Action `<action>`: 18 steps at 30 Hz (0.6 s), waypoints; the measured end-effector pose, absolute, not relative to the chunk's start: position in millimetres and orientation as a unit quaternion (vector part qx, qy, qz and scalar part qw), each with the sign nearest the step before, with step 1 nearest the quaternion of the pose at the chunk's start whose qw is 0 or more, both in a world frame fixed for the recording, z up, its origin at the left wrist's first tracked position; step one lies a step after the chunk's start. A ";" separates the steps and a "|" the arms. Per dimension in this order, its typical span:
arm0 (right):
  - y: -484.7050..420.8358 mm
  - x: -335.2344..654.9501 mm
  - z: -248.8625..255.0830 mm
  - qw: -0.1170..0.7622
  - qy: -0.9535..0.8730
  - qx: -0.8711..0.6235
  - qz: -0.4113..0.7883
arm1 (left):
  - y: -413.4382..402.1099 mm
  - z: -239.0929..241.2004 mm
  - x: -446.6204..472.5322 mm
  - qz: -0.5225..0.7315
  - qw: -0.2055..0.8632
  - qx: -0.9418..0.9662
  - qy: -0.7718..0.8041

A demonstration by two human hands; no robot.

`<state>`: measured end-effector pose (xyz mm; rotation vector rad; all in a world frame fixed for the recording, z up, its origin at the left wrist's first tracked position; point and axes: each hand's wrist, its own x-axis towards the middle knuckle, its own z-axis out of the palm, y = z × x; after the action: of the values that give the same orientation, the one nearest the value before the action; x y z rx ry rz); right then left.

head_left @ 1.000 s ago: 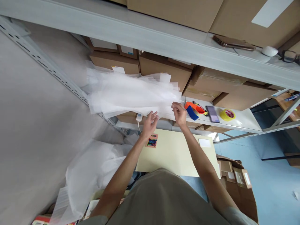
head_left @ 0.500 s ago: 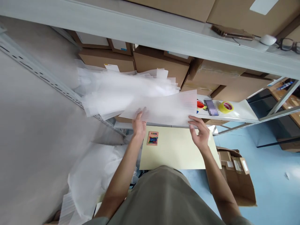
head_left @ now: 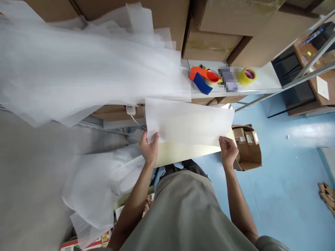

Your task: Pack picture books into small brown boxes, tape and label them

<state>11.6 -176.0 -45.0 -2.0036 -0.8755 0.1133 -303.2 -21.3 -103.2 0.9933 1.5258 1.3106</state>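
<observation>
A translucent white foam sheet is stretched between my two hands, above a pale yellow board. My left hand pinches its near left corner, thumb on top. At the near right corner, the fingers of my right hand are closed on the sheet's edge. Beyond it, a thick pile of similar foam sheets lies on the shelf, reaching past its front edge. Whatever lies on the board beneath the held sheet is hidden.
An orange and blue tape dispenser and a yellow tape roll sit on the shelf. Cardboard boxes stand behind. An open carton holding small boxes is on the floor at right. More foam wrap hangs at left.
The foam sheet has come off the pile toward me and over the board, covering the small pink printed item. Both hands have closed on its corners. The view has tilted downward.
</observation>
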 end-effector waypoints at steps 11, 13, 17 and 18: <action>-181.3 130.8 -160.3 0.324 -0.409 -0.834 0.179 | -70.5 -182.5 -248.6 0.211 0.434 0.502 0.718; -178.5 151.3 -179.8 0.277 -0.434 -0.831 0.210 | -72.2 -192.3 -231.4 0.135 0.405 0.506 0.749; -176.9 185.6 -210.8 0.199 -0.466 -0.818 0.271 | -73.9 -213.0 -196.9 0.043 0.368 0.512 0.775; -177.1 192.7 -217.2 0.185 -0.471 -0.815 0.284 | -74.6 -218.0 -189.3 0.025 0.364 0.514 0.776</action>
<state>192.7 -177.1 -217.2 -2.2960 -1.3260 0.8004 -189.3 -74.6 -218.0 1.3228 1.9975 0.0637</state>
